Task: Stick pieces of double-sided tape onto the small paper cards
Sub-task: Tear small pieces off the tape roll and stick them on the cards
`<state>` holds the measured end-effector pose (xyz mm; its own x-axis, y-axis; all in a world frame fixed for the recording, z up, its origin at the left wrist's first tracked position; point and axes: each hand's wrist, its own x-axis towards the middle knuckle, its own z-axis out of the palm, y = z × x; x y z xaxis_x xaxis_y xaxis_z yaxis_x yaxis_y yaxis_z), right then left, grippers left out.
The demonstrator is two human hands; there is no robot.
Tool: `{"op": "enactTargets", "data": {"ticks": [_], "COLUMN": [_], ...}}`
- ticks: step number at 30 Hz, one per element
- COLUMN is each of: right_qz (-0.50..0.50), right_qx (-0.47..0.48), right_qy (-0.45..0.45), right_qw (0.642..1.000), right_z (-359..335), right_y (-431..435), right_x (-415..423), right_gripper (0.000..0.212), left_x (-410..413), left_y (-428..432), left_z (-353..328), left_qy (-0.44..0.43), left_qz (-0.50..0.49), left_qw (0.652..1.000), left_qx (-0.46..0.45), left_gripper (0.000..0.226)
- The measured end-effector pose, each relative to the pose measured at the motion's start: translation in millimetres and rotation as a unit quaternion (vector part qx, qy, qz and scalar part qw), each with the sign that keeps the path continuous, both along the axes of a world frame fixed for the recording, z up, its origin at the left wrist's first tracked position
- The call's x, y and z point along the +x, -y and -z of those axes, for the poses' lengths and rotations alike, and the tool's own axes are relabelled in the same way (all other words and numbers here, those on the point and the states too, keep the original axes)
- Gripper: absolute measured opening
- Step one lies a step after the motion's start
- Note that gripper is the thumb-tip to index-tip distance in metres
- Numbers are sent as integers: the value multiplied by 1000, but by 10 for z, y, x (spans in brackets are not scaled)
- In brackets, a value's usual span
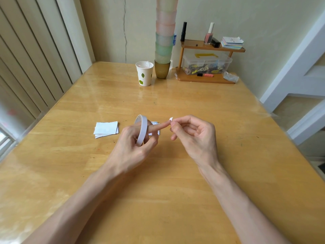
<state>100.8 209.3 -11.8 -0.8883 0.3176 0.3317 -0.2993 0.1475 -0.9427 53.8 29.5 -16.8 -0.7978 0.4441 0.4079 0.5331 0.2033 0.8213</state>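
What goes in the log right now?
left hand: holds tape roll | right hand: pinches tape piece | cards: stacked on table

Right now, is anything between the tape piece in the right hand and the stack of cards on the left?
Yes. The left hand, wearing the tape roll on its forefinger, sits between the tape piece pinched by the right hand and the card stack. Another card lies partly hidden under that finger, closer.

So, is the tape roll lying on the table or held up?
Held up: the tape roll stands on edge, ringed around the index finger of the left hand, off the table.
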Motion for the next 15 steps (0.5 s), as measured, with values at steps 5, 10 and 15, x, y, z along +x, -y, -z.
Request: {"op": "enactTargets", "data": {"ticks": [5, 10, 15], "right_qz": [-2, -3, -4], "right_qx": [5, 5, 3], "right_qy": [-2, -1, 0], "right_qw": [1000, 1000, 1000], "right_z": [-1, 1, -2], "right_y": [-1, -1, 11], "right_x": [1, 7, 2], "right_gripper": [4, 5, 3], "left_x": [-8, 5, 5], "left_y": [3, 6, 14], "left_z": [7, -9, -21], "left_qy": [3, 5, 13], "left_qz": [-6, -11, -18], "left_qw": [1000, 1000, 1000], "left_qx": [0, -5, -2], "left_gripper": [41, 41, 43]}}
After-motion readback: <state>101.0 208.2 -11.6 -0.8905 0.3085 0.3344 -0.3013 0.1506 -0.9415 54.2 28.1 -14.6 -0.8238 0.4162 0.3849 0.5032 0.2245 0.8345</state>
